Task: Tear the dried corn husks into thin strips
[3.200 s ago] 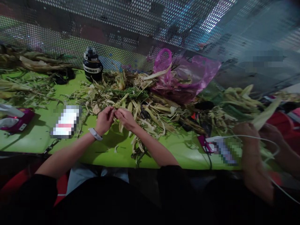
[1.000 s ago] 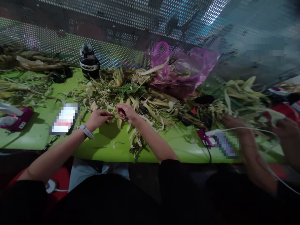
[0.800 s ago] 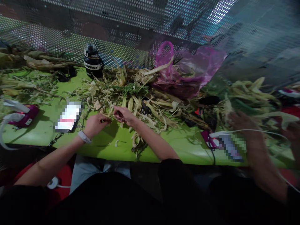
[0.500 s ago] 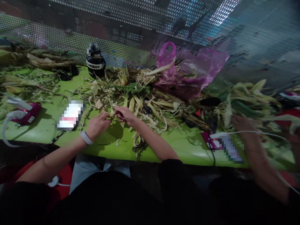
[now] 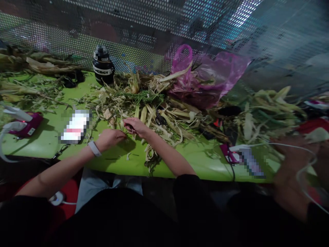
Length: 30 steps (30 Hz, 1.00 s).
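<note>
My left hand [image 5: 112,139], with a pale band on its wrist, is over the green tabletop [image 5: 102,168], its fingers pinched together; whatever they hold is too small or hidden to make out. Just right of it, my right hand [image 5: 136,127] is closed with a dark object partly showing at its palm, its kind unclear. Both hands are at the front of a heap of withered leaves and stalks [image 5: 120,96]. Black-handled scissors [image 5: 160,119] rest on that heap, right of my right hand. A small pale scrap [image 5: 128,156] lies on the table below my hands.
A phone [image 5: 75,127] lies left of my hands, near a purple power socket [image 5: 27,125]. Behind the heap stand a black bottle [image 5: 103,67] and a pink plastic bag [image 5: 205,79]. At right, another person's arm [image 5: 293,171] is beside a second phone [image 5: 252,163] and a cable.
My left hand has moved slightly right and down, its fingers now pinched lower beside the right hand. My right hand has barely moved. The other person's arm has shifted right.
</note>
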Available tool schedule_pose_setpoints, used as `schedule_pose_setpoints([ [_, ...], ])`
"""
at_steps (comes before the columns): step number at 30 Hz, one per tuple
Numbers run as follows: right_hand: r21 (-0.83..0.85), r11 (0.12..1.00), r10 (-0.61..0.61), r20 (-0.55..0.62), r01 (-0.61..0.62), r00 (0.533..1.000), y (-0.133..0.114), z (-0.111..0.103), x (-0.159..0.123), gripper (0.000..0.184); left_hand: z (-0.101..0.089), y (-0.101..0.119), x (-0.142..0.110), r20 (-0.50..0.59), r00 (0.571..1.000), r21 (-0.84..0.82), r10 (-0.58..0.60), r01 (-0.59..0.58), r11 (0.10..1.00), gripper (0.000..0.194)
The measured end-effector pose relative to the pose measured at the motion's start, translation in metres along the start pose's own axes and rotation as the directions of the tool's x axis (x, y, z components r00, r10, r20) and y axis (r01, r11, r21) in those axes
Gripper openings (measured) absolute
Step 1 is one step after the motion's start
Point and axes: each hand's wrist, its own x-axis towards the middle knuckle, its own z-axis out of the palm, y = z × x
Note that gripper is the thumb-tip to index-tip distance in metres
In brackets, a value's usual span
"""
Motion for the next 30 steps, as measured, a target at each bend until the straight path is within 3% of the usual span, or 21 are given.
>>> schedule_pose_setpoints([
  [3,-0.081,0.996,-0.039,-0.029,0.036,0.999,0.001,-0.003,0.001,0.028,-0.004,-0.013,0.006,0.195,0.980,-0.104,-0.046,0.067,0.992,0.015],
  [7,-0.213,0.976,-0.064,-0.041,0.054,0.997,-0.005,-0.012,-0.002,0.028,-0.006,-0.020,0.008,0.244,0.952,-0.283,-0.186,0.254,0.925,0.033],
  [12,-0.487,0.872,-0.069,-0.010,0.055,0.998,-0.026,-0.030,-0.018,0.017,-0.005,-0.016,0.009,0.246,0.931,-0.288,-0.271,0.337,0.897,0.039],
  [14,-0.592,0.802,-0.065,0.052,0.083,0.997,-0.035,-0.036,-0.027,0.020,-0.005,-0.014,0.010,0.244,0.922,-0.303,-0.301,0.368,0.879,0.037],
  [17,-0.719,0.669,0.023,0.273,0.188,0.962,-0.049,-0.039,-0.039,0.028,-0.004,-0.013,0.011,0.255,0.907,-0.308,-0.335,0.405,0.861,0.032],
  [20,-0.740,0.628,0.059,0.353,0.240,0.934,-0.057,-0.035,-0.045,0.032,-0.003,-0.015,0.012,0.282,0.900,-0.302,-0.332,0.411,0.860,0.034],
  [25,-0.665,0.676,-0.116,0.329,0.317,0.937,-0.051,-0.024,-0.035,0.036,-0.005,-0.019,0.013,0.286,0.919,-0.176,-0.272,0.329,0.928,0.037],
  [30,-0.704,0.590,-0.384,0.186,0.395,0.905,-0.029,-0.014,-0.012,0.040,-0.012,-0.016,0.015,0.356,0.911,-0.065,-0.209,0.247,0.967,0.036],
])
